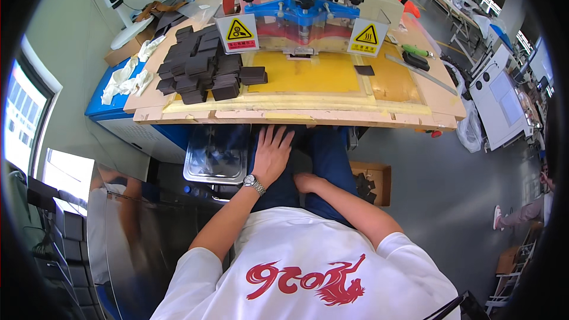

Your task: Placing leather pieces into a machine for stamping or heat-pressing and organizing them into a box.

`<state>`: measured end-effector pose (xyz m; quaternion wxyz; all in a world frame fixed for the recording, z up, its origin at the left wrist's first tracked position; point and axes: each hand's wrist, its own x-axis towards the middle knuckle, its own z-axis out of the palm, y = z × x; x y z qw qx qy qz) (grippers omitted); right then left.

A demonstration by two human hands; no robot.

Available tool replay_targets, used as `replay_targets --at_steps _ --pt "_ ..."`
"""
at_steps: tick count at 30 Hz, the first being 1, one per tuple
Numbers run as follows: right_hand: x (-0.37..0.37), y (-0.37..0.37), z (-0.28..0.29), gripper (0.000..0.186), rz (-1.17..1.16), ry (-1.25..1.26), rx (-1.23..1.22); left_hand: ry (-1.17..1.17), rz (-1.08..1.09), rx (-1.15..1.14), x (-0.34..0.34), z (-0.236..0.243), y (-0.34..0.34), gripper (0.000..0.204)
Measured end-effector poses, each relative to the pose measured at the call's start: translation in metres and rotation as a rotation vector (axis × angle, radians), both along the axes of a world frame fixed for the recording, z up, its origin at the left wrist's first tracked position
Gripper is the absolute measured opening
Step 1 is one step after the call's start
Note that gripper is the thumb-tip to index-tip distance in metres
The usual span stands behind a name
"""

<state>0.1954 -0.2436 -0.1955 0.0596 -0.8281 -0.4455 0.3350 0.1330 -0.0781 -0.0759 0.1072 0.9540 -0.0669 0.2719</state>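
- The workshop table (296, 115) stood in front of the seated person, with a yellow mat on top.
- The left hand (271, 155) lay flat on the lap, fingers spread, holding nothing.
- The right hand (307, 182) rested low; I could not tell its grip.
- The pile of dark pieces (198, 65) sat up and left, nearer the left hand.

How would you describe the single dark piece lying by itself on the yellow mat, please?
Find the blue press at the back of the wooden workbench. On the yellow mat before it, right of centre, lies one small dark square piece, alone and flat, unlike the heaped stack at left.
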Motion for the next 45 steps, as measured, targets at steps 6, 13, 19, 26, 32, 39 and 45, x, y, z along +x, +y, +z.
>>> replay_targets --at_steps 6,13,19,26,32,39,45 --pt "-0.021 0.009 0.034 0.026 0.053 -0.013 -0.020 0.387 0.023 0.133 -0.006 -0.049 0.025 0.052" --pt "-0.021 0.016 0.027 0.022 0.079 -0.096 0.019 0.107 0.098 0.014 -0.034 -0.021 0.012 0.060" --pt "-0.008 0.017 0.018 0.025 0.138 -0.147 -0.110 0.273 0.062 0.082 -0.029 -0.021 0.010 0.057" --pt "-0.005 0.003 -0.005 0.032 0.082 -0.058 -0.084 0.201 0.021 0.063 -0.040 -0.027 0.015 0.058" --pt "-0.013 -0.004 0.021 0.031 0.015 0.010 -0.062 0.391 -0.099 -0.008 -0.028 0.010 0.017 0.056" --pt "-0.001 0.001 0.003 0.027 0.076 0.030 -0.109 0.355 -0.073 0.081 -0.047 -0.032 0.012 0.052" --pt "-0.004 0.003 -0.005 0.025 0.138 -0.006 -0.082 0.330 -0.121 -0.217 -0.030 -0.002 0.041 0.053"
